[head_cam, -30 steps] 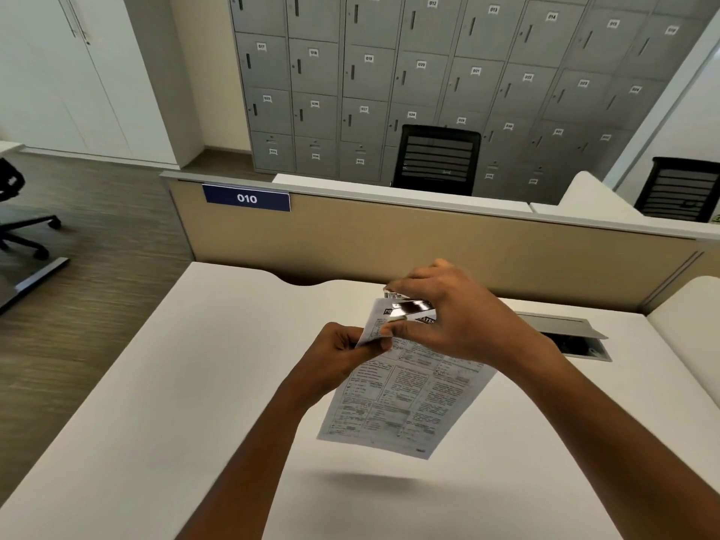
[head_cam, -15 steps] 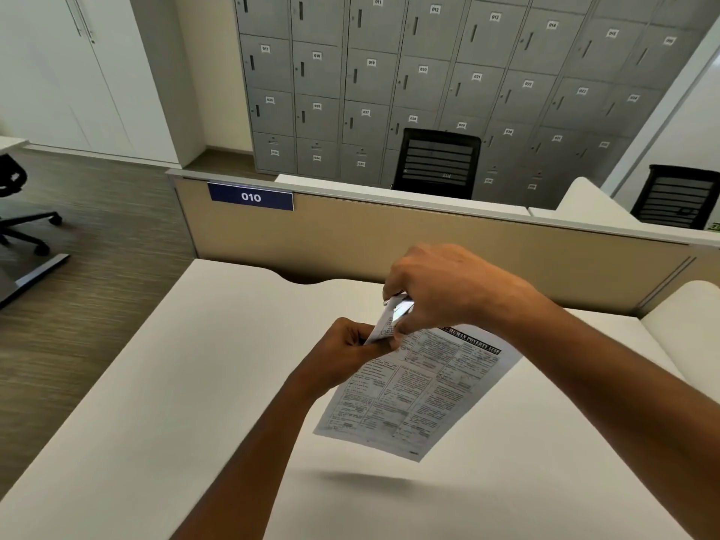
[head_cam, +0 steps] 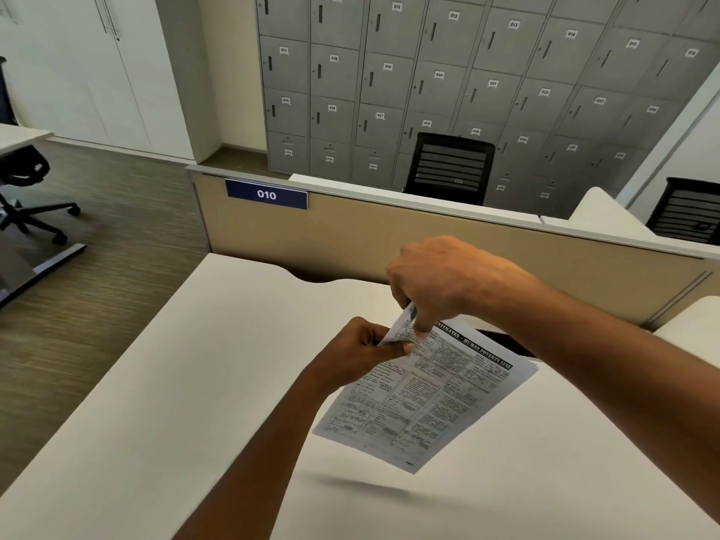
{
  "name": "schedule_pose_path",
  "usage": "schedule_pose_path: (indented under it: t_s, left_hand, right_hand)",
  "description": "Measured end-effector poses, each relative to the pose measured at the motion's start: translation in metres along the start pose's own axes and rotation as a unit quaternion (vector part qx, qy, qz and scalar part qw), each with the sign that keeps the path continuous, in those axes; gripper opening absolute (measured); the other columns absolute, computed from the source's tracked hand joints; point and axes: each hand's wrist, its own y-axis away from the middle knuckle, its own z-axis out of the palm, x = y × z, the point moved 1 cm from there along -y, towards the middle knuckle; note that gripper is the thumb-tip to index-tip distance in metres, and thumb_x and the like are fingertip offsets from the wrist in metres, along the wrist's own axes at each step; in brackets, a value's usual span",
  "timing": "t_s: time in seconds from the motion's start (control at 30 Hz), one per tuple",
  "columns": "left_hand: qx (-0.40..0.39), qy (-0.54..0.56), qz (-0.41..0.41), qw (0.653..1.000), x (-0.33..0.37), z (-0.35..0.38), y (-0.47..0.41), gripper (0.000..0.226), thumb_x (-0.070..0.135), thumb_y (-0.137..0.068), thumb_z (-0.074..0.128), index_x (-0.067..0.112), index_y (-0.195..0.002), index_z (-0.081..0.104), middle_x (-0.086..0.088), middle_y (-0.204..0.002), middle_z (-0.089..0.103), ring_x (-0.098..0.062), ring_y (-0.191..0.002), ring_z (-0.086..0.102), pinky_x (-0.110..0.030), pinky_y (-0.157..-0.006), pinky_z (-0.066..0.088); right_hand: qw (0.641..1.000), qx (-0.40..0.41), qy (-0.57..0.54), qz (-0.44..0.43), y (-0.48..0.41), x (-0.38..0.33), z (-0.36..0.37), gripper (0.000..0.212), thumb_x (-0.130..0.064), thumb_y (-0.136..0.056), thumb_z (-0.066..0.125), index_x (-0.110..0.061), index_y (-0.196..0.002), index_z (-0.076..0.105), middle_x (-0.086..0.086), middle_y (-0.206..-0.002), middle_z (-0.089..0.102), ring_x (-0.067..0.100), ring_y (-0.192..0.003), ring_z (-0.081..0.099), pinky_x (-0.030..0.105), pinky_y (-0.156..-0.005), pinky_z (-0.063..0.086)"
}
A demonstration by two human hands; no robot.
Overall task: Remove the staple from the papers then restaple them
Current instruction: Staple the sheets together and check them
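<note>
Smooth white desk (head_cam: 187, 383) below, grey metal lockers (head_cam: 389, 72) beyond a tan partition (head_cam: 350, 243). My left hand (head_cam: 350, 358) pinches the top corner of the thin printed papers (head_cam: 428, 403), held tilted above the desk; my right hand (head_cam: 448, 284), fingers curled, pinches that same folded corner.

The white desk (head_cam: 156, 383) has a curved notch (head_cam: 315, 277) at its far edge and a dark hatch (head_cam: 506, 343) in its top.
</note>
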Motion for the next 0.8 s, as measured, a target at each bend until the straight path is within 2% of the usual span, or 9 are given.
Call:
schedule_pose_path:
  t_s: [0.13,0.27,0.37,0.43,0.53,0.63,0.7,0.8]
  left_hand:
    - [0.002,-0.018,-0.005,1.000,0.000,0.000,0.000,0.023,0.031,-0.097,0.071,0.015,-0.110,0.081,-0.002,-0.103,0.082,-0.028,-0.085,0.079,-0.047,-0.085,0.061]
    - [0.004,-0.033,-0.011,0.999,0.001,0.001,-0.001,0.021,0.031,-0.097,0.070,0.018,-0.109,0.081,0.000,-0.103,0.082,-0.026,-0.084,0.079,-0.042,-0.083,0.062]
    - [0.008,-0.039,-0.012,0.999,0.001,0.002,-0.003,0.020,0.031,-0.096,0.071,0.018,-0.107,0.082,-0.001,-0.101,0.082,-0.026,-0.082,0.079,-0.038,-0.080,0.061]
    - [0.010,-0.044,-0.009,0.999,0.000,0.002,-0.004,0.018,0.031,-0.096,0.072,0.019,-0.105,0.082,-0.001,-0.101,0.082,-0.026,-0.082,0.079,-0.039,-0.081,0.062]
    - [0.007,-0.037,-0.008,0.999,-0.001,0.003,-0.005,0.017,0.030,-0.096,0.072,0.019,-0.103,0.082,-0.001,-0.100,0.082,-0.026,-0.083,0.079,-0.045,-0.085,0.061]
    - [0.004,-0.034,-0.007,0.999,-0.002,0.005,-0.006,0.016,0.031,-0.096,0.072,0.021,-0.103,0.082,0.000,-0.100,0.082,-0.025,-0.083,0.079,-0.045,-0.085,0.062]
    - [0.005,-0.035,-0.012,0.999,-0.003,0.005,-0.007,0.017,0.032,-0.095,0.072,0.021,-0.102,0.082,0.001,-0.099,0.082,-0.025,-0.083,0.079,-0.044,-0.084,0.062]
    - [0.001,-0.029,-0.014,0.999,-0.004,0.006,-0.009,0.016,0.033,-0.095,0.072,0.021,-0.100,0.082,0.000,-0.097,0.082,-0.024,-0.082,0.079,-0.043,-0.083,0.062]
  right_hand:
    - [1.000,-0.014,0.015,-0.002,-0.002,-0.002,-0.002,0.042,-0.046,-0.065,0.088,-0.022,-0.096,0.076,-0.013,-0.066,0.059,0.006,-0.061,0.051,0.025,-0.054,0.046]
    - [0.999,-0.019,0.033,-0.005,-0.005,-0.002,-0.001,0.042,-0.046,-0.064,0.089,-0.019,-0.092,0.074,-0.013,-0.062,0.056,0.007,-0.060,0.054,0.026,-0.052,0.047]
    - [0.999,-0.019,0.043,-0.008,-0.006,-0.001,0.001,0.041,-0.045,-0.065,0.089,-0.018,-0.091,0.073,-0.011,-0.068,0.063,0.008,-0.061,0.055,0.025,-0.051,0.046]
    - [0.999,-0.017,0.049,-0.010,-0.008,-0.002,0.002,0.040,-0.045,-0.066,0.088,-0.018,-0.091,0.073,-0.010,-0.069,0.065,0.006,-0.059,0.053,0.024,-0.047,0.043]
    - [0.998,-0.004,0.064,-0.020,-0.009,-0.002,0.004,0.035,-0.045,-0.071,0.085,-0.018,-0.090,0.072,-0.010,-0.068,0.063,0.006,-0.055,0.049,0.023,-0.045,0.039]
    - [0.996,0.003,0.085,-0.024,-0.008,-0.001,0.007,0.033,-0.044,-0.076,0.082,-0.017,-0.090,0.070,-0.009,-0.063,0.056,0.006,-0.052,0.045,0.023,-0.042,0.034]
    - [0.996,0.003,0.088,-0.021,-0.007,0.000,0.009,0.035,-0.047,-0.076,0.082,-0.017,-0.091,0.071,-0.009,-0.063,0.056,0.007,-0.054,0.049,0.024,-0.044,0.039]
    - [0.997,-0.003,0.072,-0.012,-0.004,0.003,0.014,0.044,-0.049,-0.073,0.082,-0.019,-0.103,0.072,-0.007,-0.079,0.068,0.011,-0.063,0.058,0.026,-0.052,0.050]
